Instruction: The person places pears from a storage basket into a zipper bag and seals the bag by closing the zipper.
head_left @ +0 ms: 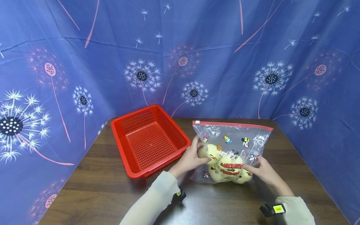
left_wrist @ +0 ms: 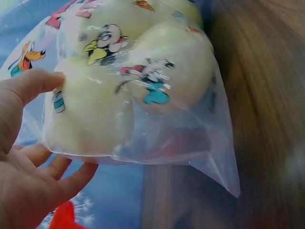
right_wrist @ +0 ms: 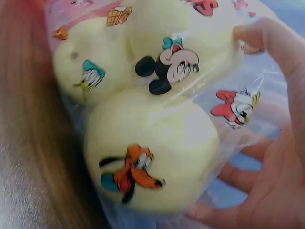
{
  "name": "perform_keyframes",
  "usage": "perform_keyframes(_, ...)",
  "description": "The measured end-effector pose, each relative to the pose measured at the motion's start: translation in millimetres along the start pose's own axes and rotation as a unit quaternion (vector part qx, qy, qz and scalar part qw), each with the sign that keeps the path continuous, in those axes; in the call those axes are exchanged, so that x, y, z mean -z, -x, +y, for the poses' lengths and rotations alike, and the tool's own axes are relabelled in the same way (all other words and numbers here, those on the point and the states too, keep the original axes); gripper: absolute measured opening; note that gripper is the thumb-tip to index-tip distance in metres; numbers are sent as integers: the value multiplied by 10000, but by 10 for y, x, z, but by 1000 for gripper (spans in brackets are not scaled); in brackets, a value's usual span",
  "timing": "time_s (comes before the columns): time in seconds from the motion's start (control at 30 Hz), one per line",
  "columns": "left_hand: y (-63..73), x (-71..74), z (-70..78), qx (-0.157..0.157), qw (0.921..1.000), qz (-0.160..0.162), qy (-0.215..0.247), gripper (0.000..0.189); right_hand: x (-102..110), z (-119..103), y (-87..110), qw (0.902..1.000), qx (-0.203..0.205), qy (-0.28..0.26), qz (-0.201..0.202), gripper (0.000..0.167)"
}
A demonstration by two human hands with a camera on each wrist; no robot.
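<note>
A clear zip bag (head_left: 257, 142) printed with cartoon characters stands upright on the table, its red zip edge on top with a white slider at the left end. Several pale yellow, round, fruit-like things (head_left: 222, 175) fill its lower part; one has a small dimple in the right wrist view. My left hand (head_left: 191, 157) grips the bag's left side around one of them, thumb in front and fingers behind. The right hand (head_left: 265, 172) holds the lower right side, its thumb (right_wrist: 267, 36) on the front and other fingers behind the plastic.
A red plastic basket (head_left: 119, 147) with slatted walls sits left of the bag, close to my left hand. The brown wooden table (head_left: 92, 187) ends at a blue dandelion-print cloth (head_left: 225, 62) hanging behind and at both sides.
</note>
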State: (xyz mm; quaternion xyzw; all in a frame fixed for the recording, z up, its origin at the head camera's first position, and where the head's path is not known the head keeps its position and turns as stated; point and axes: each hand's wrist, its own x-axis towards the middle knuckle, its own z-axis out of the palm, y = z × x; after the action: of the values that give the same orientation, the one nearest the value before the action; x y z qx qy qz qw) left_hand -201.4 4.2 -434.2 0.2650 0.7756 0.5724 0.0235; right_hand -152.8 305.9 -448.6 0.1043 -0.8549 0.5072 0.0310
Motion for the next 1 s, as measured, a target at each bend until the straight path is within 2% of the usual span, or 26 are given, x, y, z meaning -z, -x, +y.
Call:
perform_keyframes(0.13, -50, -107, -82, 426, 9985, 272, -196, 101, 30, 29, -49, 9959, -649, -627, -59, 59)
perform_keyframes(0.27, -64, -218, -212, 808, 9955, 456, -173, 96, -16, 97, -91, 9920, -927, -860, 33, 54)
perform_keyframes(0.4, -64, -304, -344, 1106, 9922, 575, 49, 93, -114, 160, -138, 9907, -1191, -643, 155, 48)
perform_keyframes(0.63, -121, -342, -458, 1189, 9895, 703, 425, 94, -190, 200, -262, 9874, -1577, 80, 78, 61)
perform_keyframes(1.0, -204, -333, -517, 1577, 9798, 945, 789, 91, -194, 260, -413, 9807, -1950, -152, -28, 66)
